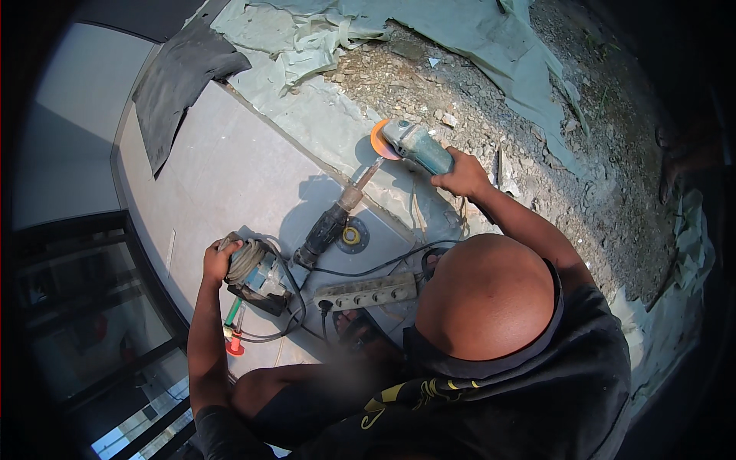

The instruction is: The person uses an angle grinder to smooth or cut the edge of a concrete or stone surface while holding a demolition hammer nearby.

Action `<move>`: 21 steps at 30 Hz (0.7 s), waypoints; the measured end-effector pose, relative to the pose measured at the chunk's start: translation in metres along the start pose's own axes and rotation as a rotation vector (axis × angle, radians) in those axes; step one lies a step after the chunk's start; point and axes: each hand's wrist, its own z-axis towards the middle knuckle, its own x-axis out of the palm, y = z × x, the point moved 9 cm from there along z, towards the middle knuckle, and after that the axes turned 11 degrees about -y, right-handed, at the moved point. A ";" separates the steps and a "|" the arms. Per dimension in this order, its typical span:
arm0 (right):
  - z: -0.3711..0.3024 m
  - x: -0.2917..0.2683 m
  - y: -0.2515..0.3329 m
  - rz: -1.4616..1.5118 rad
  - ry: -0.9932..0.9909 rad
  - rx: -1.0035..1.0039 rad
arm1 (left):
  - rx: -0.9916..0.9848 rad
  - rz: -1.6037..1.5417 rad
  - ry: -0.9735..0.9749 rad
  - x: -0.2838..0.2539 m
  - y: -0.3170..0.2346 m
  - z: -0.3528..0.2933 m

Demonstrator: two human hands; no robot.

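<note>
My right hand (464,176) is closed around a teal angle grinder (425,147) with an orange disc (382,139). The disc's lower edge is at the tip of a chisel bit (370,175); whether they touch, I cannot tell. This bit is fitted in a demolition hammer (330,230), which slants across the grey tiles. At the hammer's rear end, my left hand (218,261) is closed around its handle, beside a coiled grey cord (247,261). Part of the grip is hidden by the fingers.
A power strip (366,293) with a black plug lies before my feet. Beside the hammer is a round black-and-yellow piece (352,235). Red-and-green-handled tools (234,343) lie by my left arm. Cables cross the tiles (222,161). Beyond them are torn pale sheeting (307,115) and rubble (460,100).
</note>
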 end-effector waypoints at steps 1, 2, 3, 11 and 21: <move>0.000 0.001 0.000 0.000 0.001 0.000 | -0.001 0.001 0.000 0.000 -0.001 0.000; 0.001 0.002 0.000 0.007 0.012 -0.002 | -0.021 -0.006 0.010 0.001 -0.002 0.000; 0.001 0.003 -0.001 0.013 0.023 -0.004 | -0.041 -0.012 0.020 0.002 -0.001 -0.001; 0.005 0.006 -0.005 0.016 0.023 0.010 | -0.040 0.022 -0.013 0.001 0.003 0.009; 0.003 0.005 -0.005 0.015 0.021 0.021 | -0.074 0.024 -0.033 0.008 0.006 0.019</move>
